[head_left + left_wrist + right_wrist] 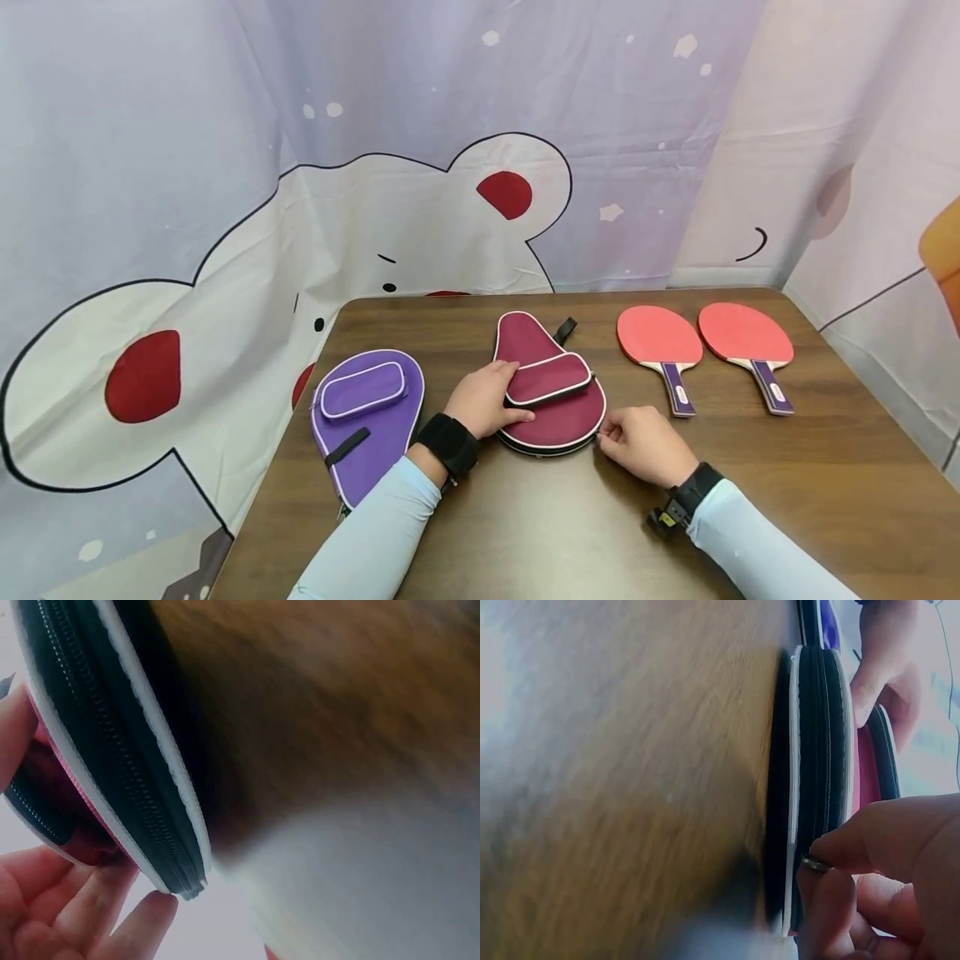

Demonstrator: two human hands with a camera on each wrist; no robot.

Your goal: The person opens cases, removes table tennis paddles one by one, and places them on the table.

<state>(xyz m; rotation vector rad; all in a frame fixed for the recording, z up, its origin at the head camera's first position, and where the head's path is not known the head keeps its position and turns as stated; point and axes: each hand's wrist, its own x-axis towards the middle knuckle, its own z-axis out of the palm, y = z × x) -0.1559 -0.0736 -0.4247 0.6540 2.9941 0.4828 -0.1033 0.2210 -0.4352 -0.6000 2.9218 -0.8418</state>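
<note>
In the head view a dark red paddle case [558,426] with white piping and a front pocket lies mid-table. My left hand [483,400] rests on it from the left, fingers on the pocket and thumb spread below it. Beside the lower right edge, my right hand [647,443] pinches the small metal zipper pull [817,863] between thumb and finger. The black zipper [826,750] runs along the case's side in the right wrist view. Along this edge the zipper looks shut. In the left wrist view the case's zippered side [112,742] shows close up.
A purple paddle case [375,433] lies on the left of the wooden table [540,533]. Two red table tennis paddles [658,333] [744,332] lie at the right, purple handles toward me. A printed curtain [420,83] hangs behind the table.
</note>
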